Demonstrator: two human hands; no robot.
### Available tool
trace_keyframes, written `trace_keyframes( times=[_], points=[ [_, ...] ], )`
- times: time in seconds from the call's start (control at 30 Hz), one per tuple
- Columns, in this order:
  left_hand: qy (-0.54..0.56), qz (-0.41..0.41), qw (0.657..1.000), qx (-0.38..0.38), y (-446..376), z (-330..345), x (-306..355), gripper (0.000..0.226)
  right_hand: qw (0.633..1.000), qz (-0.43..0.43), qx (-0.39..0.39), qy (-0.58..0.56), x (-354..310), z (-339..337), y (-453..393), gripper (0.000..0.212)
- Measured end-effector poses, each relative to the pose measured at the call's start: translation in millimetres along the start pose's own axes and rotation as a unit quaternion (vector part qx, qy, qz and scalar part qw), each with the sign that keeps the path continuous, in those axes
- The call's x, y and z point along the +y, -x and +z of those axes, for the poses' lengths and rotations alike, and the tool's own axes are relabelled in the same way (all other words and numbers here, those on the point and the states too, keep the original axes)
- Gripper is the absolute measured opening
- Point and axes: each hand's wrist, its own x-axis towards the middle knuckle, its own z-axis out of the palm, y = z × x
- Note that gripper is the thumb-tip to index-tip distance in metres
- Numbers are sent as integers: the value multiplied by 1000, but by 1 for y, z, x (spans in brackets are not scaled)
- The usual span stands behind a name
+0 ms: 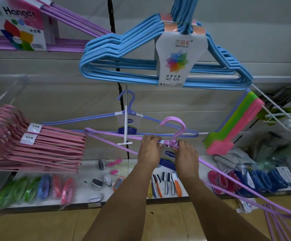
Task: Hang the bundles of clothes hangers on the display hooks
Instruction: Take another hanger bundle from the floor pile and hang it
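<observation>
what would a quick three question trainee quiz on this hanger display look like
1. True or false: both hands grip the lilac plastic-coated hanger bundle at its neck.
2. What colour is the bundle on the white display hook? A pink, B periwinkle blue, C green.
3. Fill in: the big sky-blue hanger bundle hangs ___ the hands.

Key: 1 true, left hand and right hand hold it; 2 B; 3 above.

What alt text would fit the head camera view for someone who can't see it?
Both hands, left hand and right hand, grip a lilac hanger bundle at its neck, below a white display hook. Blue hangers hang above; pink hangers sit left.
</observation>
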Motion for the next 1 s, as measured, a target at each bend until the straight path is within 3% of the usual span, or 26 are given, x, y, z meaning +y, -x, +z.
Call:
trace_keyframes(
  times=[0.43,0.57,0.73,1.0],
  points=[
    [60,-47,995,69,-49,-30,-57,27,997,-48,-57,-3,-56,33,-49,17],
    [15,-18,998,67,-56,-50,-59,23,995,-52,-81,-7,-69,35,-65,15],
    [-2,-33,998,52,-71,-58,-74,29,993,-39,-106,-21,-82,45,-75,18],
    [-49,-52,995,68,-92,-61,-94,21,990,-15,-130,-52,-94,67,-87,21]
  ],
)
